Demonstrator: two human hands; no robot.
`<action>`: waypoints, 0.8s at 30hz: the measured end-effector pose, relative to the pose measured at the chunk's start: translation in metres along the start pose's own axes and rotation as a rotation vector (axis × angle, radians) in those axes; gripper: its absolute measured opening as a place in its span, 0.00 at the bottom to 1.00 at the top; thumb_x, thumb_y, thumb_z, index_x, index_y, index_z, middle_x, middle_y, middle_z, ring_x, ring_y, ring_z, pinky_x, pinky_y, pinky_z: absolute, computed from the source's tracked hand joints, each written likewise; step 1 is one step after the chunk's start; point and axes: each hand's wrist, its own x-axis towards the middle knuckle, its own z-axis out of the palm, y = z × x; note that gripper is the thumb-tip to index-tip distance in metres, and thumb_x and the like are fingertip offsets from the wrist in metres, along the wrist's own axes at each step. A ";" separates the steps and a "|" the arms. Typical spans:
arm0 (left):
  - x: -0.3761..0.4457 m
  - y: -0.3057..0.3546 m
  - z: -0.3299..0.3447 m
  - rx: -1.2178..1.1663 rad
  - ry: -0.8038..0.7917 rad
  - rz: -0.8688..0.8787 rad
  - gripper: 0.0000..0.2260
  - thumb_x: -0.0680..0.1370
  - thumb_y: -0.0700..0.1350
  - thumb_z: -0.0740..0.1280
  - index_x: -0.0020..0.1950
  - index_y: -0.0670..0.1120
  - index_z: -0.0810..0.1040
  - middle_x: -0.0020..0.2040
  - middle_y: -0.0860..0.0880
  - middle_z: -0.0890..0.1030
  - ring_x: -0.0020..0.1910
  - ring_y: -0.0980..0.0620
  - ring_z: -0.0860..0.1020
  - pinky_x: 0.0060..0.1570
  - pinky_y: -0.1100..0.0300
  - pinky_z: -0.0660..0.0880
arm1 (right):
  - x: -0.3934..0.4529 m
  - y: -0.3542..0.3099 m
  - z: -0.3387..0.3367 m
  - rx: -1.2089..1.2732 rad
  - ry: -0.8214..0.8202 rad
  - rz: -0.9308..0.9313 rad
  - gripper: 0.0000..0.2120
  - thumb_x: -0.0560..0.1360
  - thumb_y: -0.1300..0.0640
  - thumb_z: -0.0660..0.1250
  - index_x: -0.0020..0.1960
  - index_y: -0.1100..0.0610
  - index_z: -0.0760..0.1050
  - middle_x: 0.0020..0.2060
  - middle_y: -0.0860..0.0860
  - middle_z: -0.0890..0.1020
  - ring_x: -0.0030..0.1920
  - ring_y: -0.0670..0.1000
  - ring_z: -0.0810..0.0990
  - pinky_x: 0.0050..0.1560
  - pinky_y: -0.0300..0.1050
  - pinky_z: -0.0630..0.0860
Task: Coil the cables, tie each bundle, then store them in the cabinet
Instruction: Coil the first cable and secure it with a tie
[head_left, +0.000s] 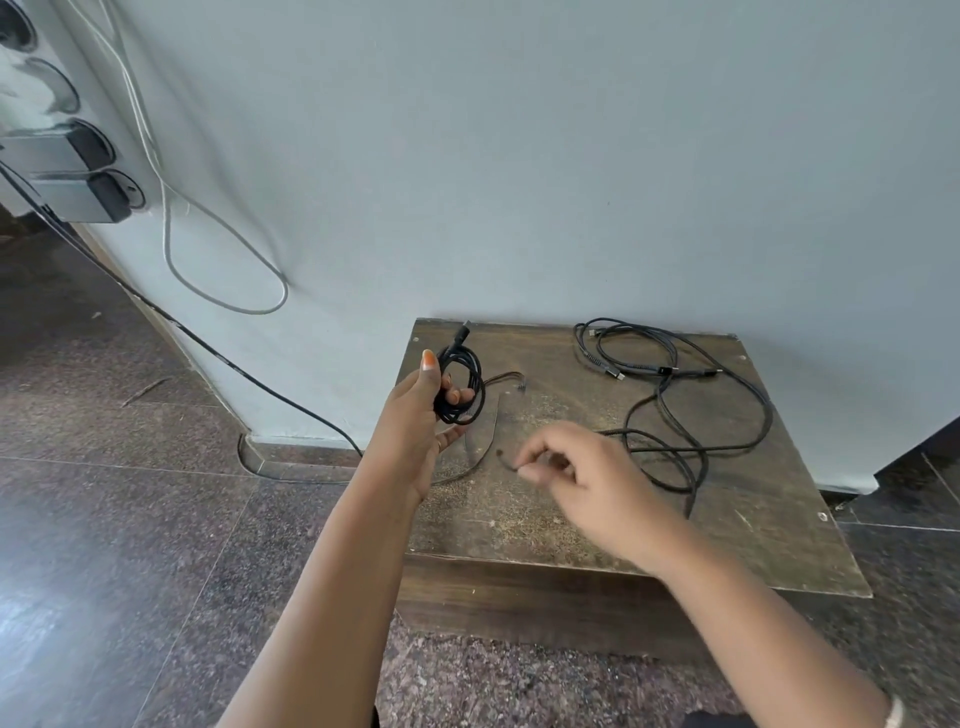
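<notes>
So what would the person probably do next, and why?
Probably bring the thin tie pinched in the right hand up to the coiled black cable and wrap it: the left hand already grips that coil, with no tie visible on it.

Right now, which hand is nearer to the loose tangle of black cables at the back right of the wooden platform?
Right. The right hand hovers just left of the loose black cables, pinching a small tie. The left hand is farther left, holding the coiled bundle.

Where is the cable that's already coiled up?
In the head view, the coiled cable is gripped in the left hand, above the wooden board's left side.
</notes>
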 end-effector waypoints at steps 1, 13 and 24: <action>0.000 0.000 0.002 0.009 -0.005 -0.005 0.16 0.82 0.55 0.55 0.37 0.49 0.70 0.29 0.55 0.75 0.40 0.56 0.79 0.48 0.52 0.71 | -0.002 0.003 -0.012 0.031 0.002 0.043 0.04 0.74 0.53 0.65 0.43 0.43 0.74 0.41 0.38 0.78 0.42 0.39 0.78 0.44 0.30 0.75; -0.004 -0.009 0.025 0.052 0.016 -0.084 0.16 0.81 0.56 0.55 0.43 0.47 0.74 0.40 0.50 0.80 0.44 0.51 0.76 0.47 0.54 0.71 | -0.029 0.028 -0.079 0.846 -0.007 0.033 0.15 0.64 0.45 0.77 0.44 0.54 0.81 0.42 0.51 0.82 0.44 0.49 0.78 0.50 0.39 0.77; -0.014 -0.019 0.041 0.016 -0.199 -0.112 0.15 0.82 0.56 0.54 0.47 0.47 0.73 0.38 0.49 0.74 0.36 0.54 0.72 0.39 0.60 0.68 | -0.026 0.018 -0.068 0.865 -0.060 0.005 0.07 0.69 0.54 0.71 0.44 0.55 0.80 0.42 0.52 0.82 0.45 0.50 0.78 0.49 0.40 0.76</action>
